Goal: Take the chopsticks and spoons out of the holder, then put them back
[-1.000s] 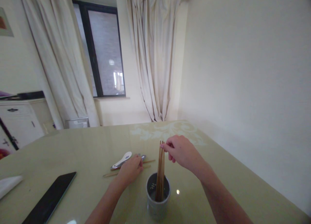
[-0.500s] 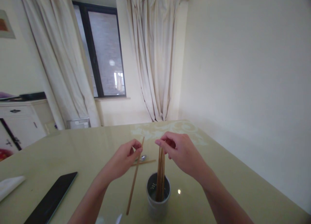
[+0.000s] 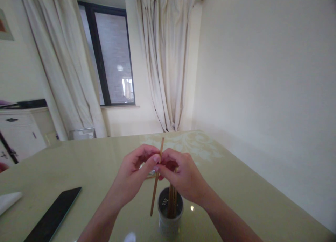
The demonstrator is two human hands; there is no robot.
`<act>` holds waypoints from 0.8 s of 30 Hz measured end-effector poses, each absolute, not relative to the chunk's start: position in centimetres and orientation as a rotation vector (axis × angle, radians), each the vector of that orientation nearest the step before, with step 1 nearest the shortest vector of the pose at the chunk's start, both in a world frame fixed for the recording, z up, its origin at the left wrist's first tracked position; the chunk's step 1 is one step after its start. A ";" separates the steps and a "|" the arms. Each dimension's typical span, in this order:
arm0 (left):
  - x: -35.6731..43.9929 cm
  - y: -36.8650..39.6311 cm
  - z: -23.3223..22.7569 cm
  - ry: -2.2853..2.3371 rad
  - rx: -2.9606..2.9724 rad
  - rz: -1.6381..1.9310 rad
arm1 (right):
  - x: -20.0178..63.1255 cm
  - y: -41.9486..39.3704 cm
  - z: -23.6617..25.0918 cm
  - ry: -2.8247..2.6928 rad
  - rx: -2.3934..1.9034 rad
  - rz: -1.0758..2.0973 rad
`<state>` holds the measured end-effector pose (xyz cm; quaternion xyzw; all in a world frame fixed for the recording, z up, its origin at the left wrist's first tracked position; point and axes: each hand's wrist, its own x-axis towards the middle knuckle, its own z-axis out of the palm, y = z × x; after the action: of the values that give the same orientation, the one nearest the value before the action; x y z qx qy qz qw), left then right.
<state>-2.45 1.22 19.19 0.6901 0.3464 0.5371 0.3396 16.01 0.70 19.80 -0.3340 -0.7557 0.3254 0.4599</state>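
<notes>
- The left hand (image 3: pixel 131 180) pinches a single chopstick (image 3: pixel 156 179) between thumb and fingertips near its upper end; the stick hangs almost upright, its lower tip just left of the cup (image 3: pixel 170 214).
- The right hand (image 3: pixel 181 175) meets it at the same spot, fingertips closed on the stick, so both hands hold it together, probably to steady and aim it.
- The cup stands on the bench (image 3: pixel 236 186), directly below the right hand, near the viewer, with a bundle of chopsticks (image 3: pixel 172 200) standing in it, tops hidden behind the right hand.
- A dark flat tablet (image 3: pixel 54 215) lies near left on the bench; something white (image 3: pixel 7 201) sits at the left edge.
- Beyond the hands a small shiny item peeks out; I cannot tell what it is.
- Far off: curtains (image 3: pixel 168 60) and a window (image 3: pixel 112 56).
</notes>
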 end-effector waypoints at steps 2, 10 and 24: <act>-2.8 2.2 18.6 0.990 1.849 1.401 | 16.6 0.9 20.2 -1.773 -0.814 0.819; -3.5 7.7 9.9 1.714 2.383 0.431 | 20.7 1.8 21.9 -1.671 -0.982 0.692; -3.3 8.0 6.4 1.833 2.378 0.124 | 20.8 3.6 20.2 -2.064 -1.551 0.493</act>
<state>-3.32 8.02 6.40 0.7895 0.6086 0.0413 0.0685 20.79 3.61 20.25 -0.5707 -0.7596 0.1813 0.2540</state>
